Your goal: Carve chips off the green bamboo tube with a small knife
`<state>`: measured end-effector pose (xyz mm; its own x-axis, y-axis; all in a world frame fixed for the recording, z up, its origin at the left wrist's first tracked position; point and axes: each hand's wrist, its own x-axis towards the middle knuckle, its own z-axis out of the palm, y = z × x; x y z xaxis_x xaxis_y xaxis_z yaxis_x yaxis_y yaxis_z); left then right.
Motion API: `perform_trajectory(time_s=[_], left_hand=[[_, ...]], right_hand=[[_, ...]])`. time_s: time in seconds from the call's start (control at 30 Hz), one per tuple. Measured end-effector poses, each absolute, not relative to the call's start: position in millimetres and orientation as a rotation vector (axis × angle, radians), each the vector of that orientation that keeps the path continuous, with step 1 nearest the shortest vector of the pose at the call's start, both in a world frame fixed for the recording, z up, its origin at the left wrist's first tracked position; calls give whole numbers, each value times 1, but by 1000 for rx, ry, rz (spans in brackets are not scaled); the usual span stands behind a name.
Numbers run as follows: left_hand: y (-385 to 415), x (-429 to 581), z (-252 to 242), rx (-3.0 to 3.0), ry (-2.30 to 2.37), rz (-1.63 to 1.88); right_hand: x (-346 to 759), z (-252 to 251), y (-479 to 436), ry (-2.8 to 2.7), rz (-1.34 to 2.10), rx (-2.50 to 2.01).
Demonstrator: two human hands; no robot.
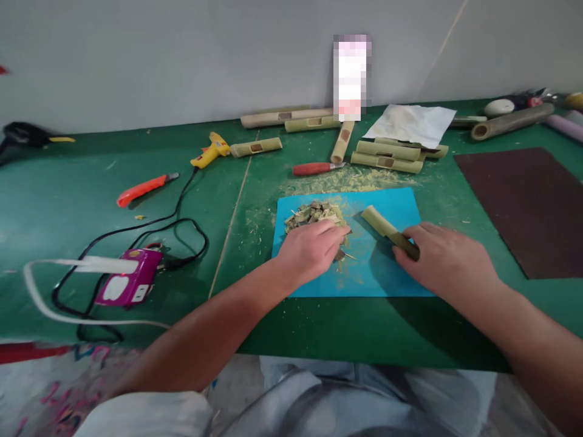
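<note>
My right hand [449, 255] is closed around the lower end of a short green bamboo tube [381, 223], which slants up and to the left over a blue sheet [392, 282]. My left hand [314, 249] is at the near side of a heap of bamboo chips [314, 212] on the same sheet. Its fingers are curled together, and what lies between them is hidden. A few loose chips [340, 255] lie just below its fingertips. Beyond the sheet lies a carving knife [314, 169] with a red handle, sawdust around it.
Several notched bamboo tubes [387, 162] lie along the back, some under white paper [410, 124]. A blurred phone-like panel [352, 76] leans on the wall. Leftward are a yellow glue gun [209, 152], an orange utility knife [143, 189] and a corded purple power strip [130, 279]. A dark brown sheet [528, 206] lies right.
</note>
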<state>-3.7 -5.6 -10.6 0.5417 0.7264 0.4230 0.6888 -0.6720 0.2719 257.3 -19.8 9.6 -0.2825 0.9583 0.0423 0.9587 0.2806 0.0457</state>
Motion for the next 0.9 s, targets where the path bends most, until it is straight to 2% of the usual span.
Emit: perform_trajectory(time_s=[0.27, 0.6, 0.9], left_hand=[[-4, -3, -13, 2658, 1258, 808], [8, 6, -3, 2529, 1315, 903], [31, 24, -2, 2542, 1409, 662]], right_hand=[[241, 4, -35, -2429, 4, -1636], [237, -1, -29, -2416, 309, -1765], [238, 3, -26, -2394, 370, -1871]])
